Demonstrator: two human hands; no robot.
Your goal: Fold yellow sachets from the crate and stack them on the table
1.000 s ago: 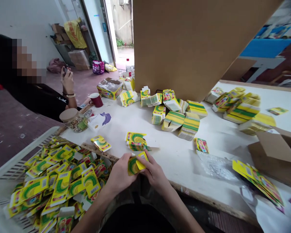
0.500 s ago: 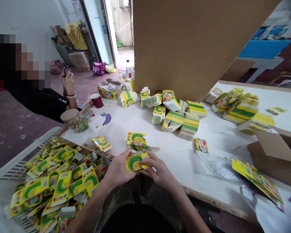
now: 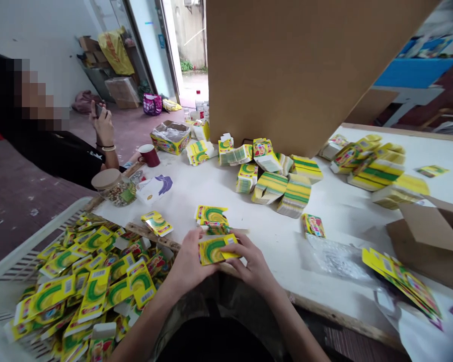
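Note:
Between my two hands, just over the table's front edge, is a small yellow and green carton. My left hand grips its left end, thumb along the far side. My right hand has its fingers closed on the right end. Right behind the held carton lie more flat yellow cartons on the white table. A single carton rests near the edge, left of my hands. To my left a white plastic basket is heaped with many such cartons.
Stacks of flat cartons stand mid-table before a big cardboard sheet. A lidded jar and red mug are at left. An open cardboard box sits at right. Across the left corner, a person holds a phone.
My hands and the carton have shifted very slightly; my right fingers have moved a little on its right end. The other person's raised hand has shifted slightly.

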